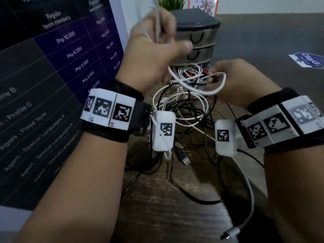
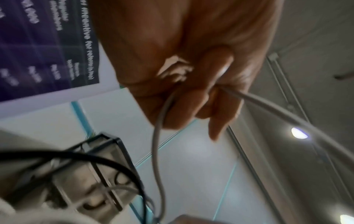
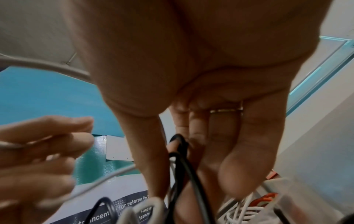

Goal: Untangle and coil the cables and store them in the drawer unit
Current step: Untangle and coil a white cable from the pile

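Looking down, I see a loose USB plug (image 1: 184, 159) nearest me on the wooden table (image 1: 166, 216), then the tangle of black and white cables (image 1: 182, 109) between my wrists. My right hand (image 1: 240, 83) sits low over the far side of the tangle, thumb and fingers pinching cables. My left hand (image 1: 154, 50) is raised, fingers curled round a white cable (image 2: 268, 109) that runs down to the heap. Beyond stands the drawer unit (image 1: 196, 37), its drawers closed, a plant (image 1: 171, 3) behind it.
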{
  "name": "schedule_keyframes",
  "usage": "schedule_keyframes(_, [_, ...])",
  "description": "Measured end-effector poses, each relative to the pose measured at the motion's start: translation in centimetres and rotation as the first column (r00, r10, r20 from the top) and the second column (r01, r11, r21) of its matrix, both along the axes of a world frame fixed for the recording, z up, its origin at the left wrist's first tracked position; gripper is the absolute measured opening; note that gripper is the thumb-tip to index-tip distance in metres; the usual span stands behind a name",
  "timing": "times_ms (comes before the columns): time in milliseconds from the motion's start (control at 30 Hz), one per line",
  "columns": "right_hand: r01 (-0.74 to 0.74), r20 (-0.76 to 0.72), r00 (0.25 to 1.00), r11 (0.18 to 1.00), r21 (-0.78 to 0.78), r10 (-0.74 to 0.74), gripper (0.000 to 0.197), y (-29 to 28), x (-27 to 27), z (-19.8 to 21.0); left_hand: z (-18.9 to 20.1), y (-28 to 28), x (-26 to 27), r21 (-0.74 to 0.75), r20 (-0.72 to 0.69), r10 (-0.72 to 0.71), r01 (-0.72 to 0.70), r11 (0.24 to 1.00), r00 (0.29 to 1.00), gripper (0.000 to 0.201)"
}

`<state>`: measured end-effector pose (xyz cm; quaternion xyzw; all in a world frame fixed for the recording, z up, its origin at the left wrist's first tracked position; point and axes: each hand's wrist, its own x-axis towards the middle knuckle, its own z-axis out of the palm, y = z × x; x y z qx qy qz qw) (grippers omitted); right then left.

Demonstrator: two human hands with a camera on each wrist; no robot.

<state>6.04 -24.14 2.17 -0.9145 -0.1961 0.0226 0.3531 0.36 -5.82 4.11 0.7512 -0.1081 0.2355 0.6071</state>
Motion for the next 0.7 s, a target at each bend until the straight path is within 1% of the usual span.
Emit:
schedule_keyframes(33, [-0.005, 0.016, 1.000, 1.000, 0.000, 0.005, 0.020, 0.0, 0.0, 0.0, 0.0, -0.2, 0.0, 0.135, -0.045, 0.007, -0.001, 0.991, 0.999, 0.026])
schedule_keyframes(67, [-0.011, 0.023, 1.000, 1.000, -0.010, 0.011, 0.023, 0.0, 0.0, 0.1, -0.1, -0.6, 0.0, 0.253, -0.101, -0.002, 0.028, 0.967, 0.995, 0.024])
schedule_keyframes(100, [-0.014, 0.027, 1.000, 0.999, -0.030, 0.015, 0.024, 0.0, -0.1, 0.2, -0.1, -0.9, 0.0, 0.337, -0.163, -0.011, 0.066, 0.939, 0.987, 0.025])
schedule_keyframes(167, [-0.020, 0.047, 0.999, 0.999, -0.050, 0.022, 0.018, -0.1, -0.2, 0.4, -0.3, -1.8, 0.0, 0.449, -0.264, 0.007, 0.116, 0.886, 0.964, 0.035])
schedule_keyframes(233, [-0.025, 0.082, 0.996, 1.000, -0.017, 0.026, 0.016, -0.2, -0.3, 0.6, -0.8, -2.4, 0.2, 0.533, -0.317, 0.042, 0.141, 0.834, 0.948, 0.044])
schedule_keyframes(267, [-0.029, 0.096, 0.995, 1.000, -0.002, 0.029, 0.017, -0.2, -0.3, 0.7, -1.1, -2.5, 0.4, 0.561, -0.328, 0.062, 0.141, 0.816, 0.943, 0.044])
schedule_keyframes(333, [-0.039, 0.094, 0.995, 0.999, 0.024, 0.036, 0.014, -0.2, -0.4, 0.7, -1.6, -2.4, 0.8, 0.576, -0.332, 0.097, 0.120, 0.809, 0.938, 0.038])
schedule_keyframes(467, [-0.060, 0.047, 0.997, 0.996, 0.067, 0.056, 0.010, -0.1, -0.4, 0.8, -1.9, -1.7, 1.4, 0.540, -0.287, 0.154, 0.027, 0.841, 0.946, 0.026])
schedule_keyframes(533, [-0.077, 0.041, 0.996, 0.994, 0.081, 0.074, 0.010, -0.1, -0.4, 0.9, -1.7, -1.3, 1.4, 0.532, -0.273, 0.157, 0.013, 0.847, 0.949, 0.023])
schedule_keyframes(633, [-0.111, 0.041, 0.993, 0.993, 0.042, 0.109, 0.014, -0.2, -0.6, 1.1, -1.6, -0.8, 1.2, 0.504, -0.261, 0.132, 0.019, 0.863, 0.956, 0.017])
schedule_keyframes(700, [-0.144, 0.034, 0.989, 0.990, -0.007, 0.144, 0.018, -0.4, -0.4, 1.2, -1.5, -0.5, 1.2, 0.476, -0.218, 0.124, -0.005, 0.879, 0.968, 0.012])
